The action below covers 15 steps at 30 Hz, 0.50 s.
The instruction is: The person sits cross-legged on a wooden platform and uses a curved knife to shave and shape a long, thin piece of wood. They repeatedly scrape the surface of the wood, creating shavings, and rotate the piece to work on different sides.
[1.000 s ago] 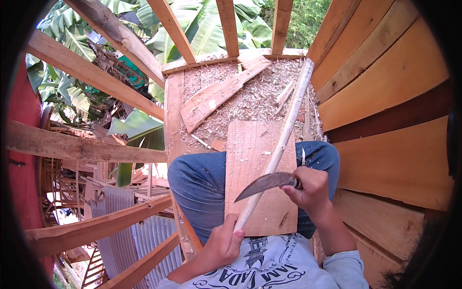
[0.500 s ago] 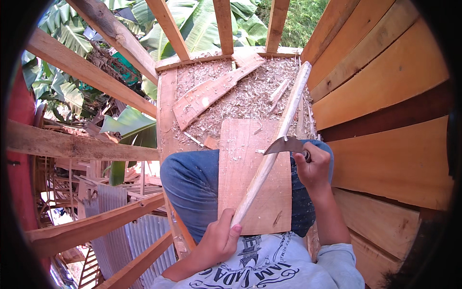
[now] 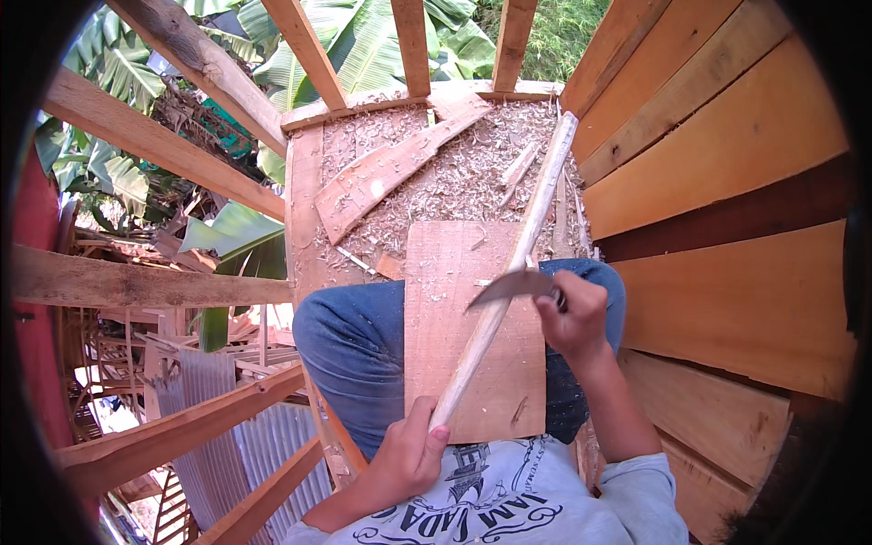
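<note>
My left hand [image 3: 413,451] is closed round the near end of a long pale wooden stick [image 3: 473,349]. The stick slants up and to the right, its far end over the shavings. Gripped in my right hand [image 3: 574,314] is a knife with a curved, dark blade [image 3: 510,287]; its handle is mostly hidden by my fingers. The blade lies across the middle of the stick, its tip pointing left. Under both, a flat rectangular board [image 3: 436,313] rests across my lap, with a few curls of shaved wood on it.
Wood shavings [image 3: 472,182] cover the floor ahead, where a tapered plank [image 3: 386,183] and a split piece of wood [image 3: 519,169] lie. Wooden rails [image 3: 154,289] stand at the left and front, with banana leaves beyond. A plank wall [image 3: 727,295] closes the right side.
My right hand has drawn the knife slightly nearer and to the left along the stick. The left hand keeps its hold on the stick, and the whole view has shifted a little.
</note>
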Each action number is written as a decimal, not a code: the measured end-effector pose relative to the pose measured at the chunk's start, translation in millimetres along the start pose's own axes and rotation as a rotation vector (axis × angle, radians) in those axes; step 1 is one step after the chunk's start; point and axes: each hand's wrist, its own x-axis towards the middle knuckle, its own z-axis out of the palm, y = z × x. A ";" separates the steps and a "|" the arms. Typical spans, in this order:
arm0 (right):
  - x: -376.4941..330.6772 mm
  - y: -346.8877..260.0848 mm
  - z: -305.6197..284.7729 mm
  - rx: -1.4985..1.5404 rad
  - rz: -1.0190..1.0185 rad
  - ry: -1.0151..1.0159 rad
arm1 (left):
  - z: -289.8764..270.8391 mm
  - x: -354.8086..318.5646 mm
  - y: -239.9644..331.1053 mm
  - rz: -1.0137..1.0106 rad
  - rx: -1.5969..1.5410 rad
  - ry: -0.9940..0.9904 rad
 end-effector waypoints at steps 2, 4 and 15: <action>9.8 23.1 -8.1 -0.097 0.120 -0.007 | -3.9 5.5 2.5 -0.128 0.000 -0.057; 2.5 9.2 -9.1 -0.003 0.120 0.005 | -0.5 3.4 -1.1 -0.063 -0.030 -0.042; 8.3 4.7 -23.4 0.004 0.069 -0.063 | -4.4 2.6 -2.6 -0.058 -0.034 0.006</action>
